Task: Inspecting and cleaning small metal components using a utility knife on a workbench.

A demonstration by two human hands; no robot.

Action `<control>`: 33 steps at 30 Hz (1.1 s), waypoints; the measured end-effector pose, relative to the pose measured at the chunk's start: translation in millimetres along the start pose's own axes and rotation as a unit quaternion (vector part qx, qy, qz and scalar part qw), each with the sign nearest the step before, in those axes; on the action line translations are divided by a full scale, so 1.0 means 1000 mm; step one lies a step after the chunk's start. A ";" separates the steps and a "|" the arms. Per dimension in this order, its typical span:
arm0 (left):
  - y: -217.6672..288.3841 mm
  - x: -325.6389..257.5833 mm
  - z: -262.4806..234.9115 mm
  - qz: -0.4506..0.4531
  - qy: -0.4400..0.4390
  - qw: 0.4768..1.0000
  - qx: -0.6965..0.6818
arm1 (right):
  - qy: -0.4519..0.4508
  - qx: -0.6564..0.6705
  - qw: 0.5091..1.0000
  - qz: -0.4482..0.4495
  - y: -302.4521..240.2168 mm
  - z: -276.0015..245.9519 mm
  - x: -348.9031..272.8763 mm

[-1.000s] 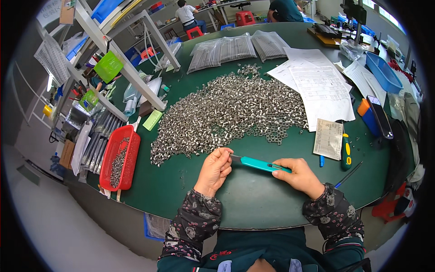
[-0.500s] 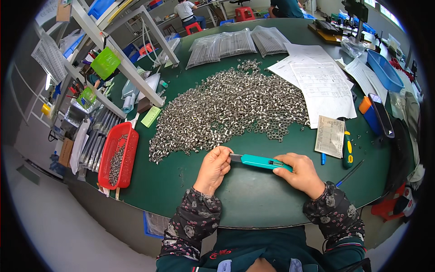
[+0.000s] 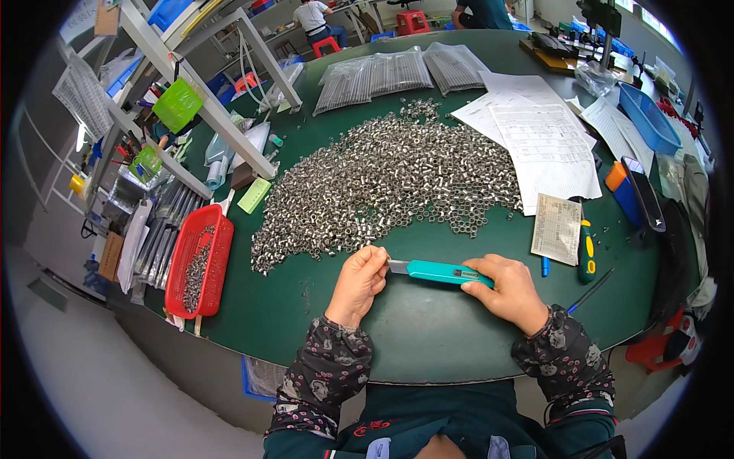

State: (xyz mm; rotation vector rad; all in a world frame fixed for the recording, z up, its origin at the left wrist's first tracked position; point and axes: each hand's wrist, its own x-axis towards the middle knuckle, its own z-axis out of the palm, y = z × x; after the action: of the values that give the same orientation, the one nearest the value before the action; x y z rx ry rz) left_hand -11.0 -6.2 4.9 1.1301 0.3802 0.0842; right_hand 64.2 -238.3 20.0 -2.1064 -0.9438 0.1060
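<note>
In the head view, the right hand (image 3: 511,292) is wrapped around the rear half of a teal utility knife (image 3: 440,271), fingers closed on the handle so that its back end is covered by the hand. The knife lies roughly level above the green table (image 3: 428,336), pointing to the person's left, with its short grey blade tip at the left hand (image 3: 359,281). That hand's fingertips (image 3: 378,258) are pinched together right at the blade; whether they hold something small there cannot be made out, because the fingers hide the spot. Both hands are just in front of the near edge of a broad heap of small metal sleeves (image 3: 390,180), which spreads across the middle of the table. Single pieces are too small to describe.

To the left, a red plastic basket (image 3: 200,264) holds more of the metal parts and overhangs the table edge. To the right lie printed paper sheets (image 3: 539,145), a small card (image 3: 556,228) and a yellow-handled tool (image 3: 586,251), partly overlapped by the card. A blue tray (image 3: 648,118) sits near the far right rim, where the fisheye bends and squeezes everything. Clear bags of long parts (image 3: 397,73) lie at the far side. Two other people beyond the table are cut off at the top edge.
</note>
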 end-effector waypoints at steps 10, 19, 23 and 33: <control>0.006 -0.002 -0.002 -0.037 0.002 0.999 0.017 | 0.024 -0.047 0.997 -0.051 -0.002 -0.003 0.000; 0.009 0.000 -0.007 -0.071 -0.045 0.996 0.012 | 0.073 -0.136 0.977 -0.145 -0.005 -0.008 0.003; 0.004 0.001 -0.008 -0.043 -0.068 0.996 -0.035 | 0.078 -0.120 0.976 -0.162 -0.002 -0.012 0.004; 0.002 0.004 -0.006 0.066 -0.058 0.995 -0.052 | 0.025 0.053 0.998 -0.034 0.005 -0.003 0.002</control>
State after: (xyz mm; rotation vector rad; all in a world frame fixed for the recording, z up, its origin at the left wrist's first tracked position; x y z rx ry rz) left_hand -9.2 0.3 3.4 1.0502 0.1958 0.1528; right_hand 70.0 -240.8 19.5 -1.9694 -0.9582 0.0667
